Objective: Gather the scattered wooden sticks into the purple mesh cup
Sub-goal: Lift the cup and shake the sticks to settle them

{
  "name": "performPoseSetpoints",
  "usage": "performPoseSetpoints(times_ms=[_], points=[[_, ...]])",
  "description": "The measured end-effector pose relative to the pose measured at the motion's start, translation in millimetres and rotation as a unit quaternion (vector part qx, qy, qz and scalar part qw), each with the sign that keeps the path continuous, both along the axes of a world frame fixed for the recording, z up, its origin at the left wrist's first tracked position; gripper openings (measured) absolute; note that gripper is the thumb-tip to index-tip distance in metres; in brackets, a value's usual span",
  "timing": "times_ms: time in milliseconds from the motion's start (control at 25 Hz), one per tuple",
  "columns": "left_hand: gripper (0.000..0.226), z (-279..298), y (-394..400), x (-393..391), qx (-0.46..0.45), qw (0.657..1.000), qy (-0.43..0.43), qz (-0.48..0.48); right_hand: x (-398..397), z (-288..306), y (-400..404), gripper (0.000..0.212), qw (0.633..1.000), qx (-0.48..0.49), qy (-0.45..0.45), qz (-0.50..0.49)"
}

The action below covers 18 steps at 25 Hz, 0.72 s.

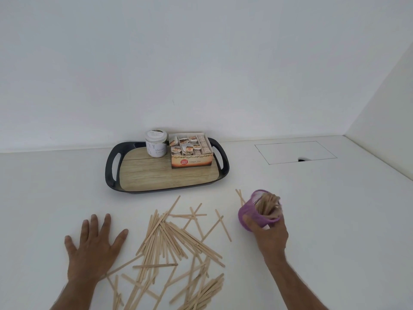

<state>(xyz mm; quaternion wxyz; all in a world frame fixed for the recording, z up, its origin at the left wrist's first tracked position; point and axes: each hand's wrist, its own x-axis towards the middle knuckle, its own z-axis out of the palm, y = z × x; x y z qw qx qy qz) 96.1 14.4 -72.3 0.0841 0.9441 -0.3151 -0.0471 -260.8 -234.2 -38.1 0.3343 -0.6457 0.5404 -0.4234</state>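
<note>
Sticks (174, 249) lie between flat left hand (93, 245) and cup (259, 211), before tray (166, 173).

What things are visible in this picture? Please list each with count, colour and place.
sticks: many, pale wood, scattered on the counter between the hands; some already in the cup
cup: one, purple mesh, tilted, right of the sticks
tray: one, black rim, wood-look base, near the wall
jar: one, white, on the tray
tea box: one, orange-brown, open, on the tray beside the jar
counter: one, white
left hand: flat on the counter, fingers spread
right hand: grips the cup
</note>
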Motion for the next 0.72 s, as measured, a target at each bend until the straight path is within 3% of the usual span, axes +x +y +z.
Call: performPoseSetpoints(times_ms=[120, 440, 720], points=[[0.087, -1.4, 0.5, -0.3, -0.003, 1.0, -0.003, -0.002, -1.3, -4.8, 1.4, 0.079, 0.998, -0.027, 0.038, 0.03], [0.086, -3.4, 0.8, 0.4, -0.002, 1.0, 0.005, 0.0, -4.3, -2.3, 1.5, 0.078, 0.998, 0.043, -0.04, -0.015], [0.086, -3.8, 0.8, 0.2, -0.009, 1.0, -0.002, 0.001, -4.0, 5.1, 4.4, 0.083, 0.998, 0.049, -0.011, 0.028]])
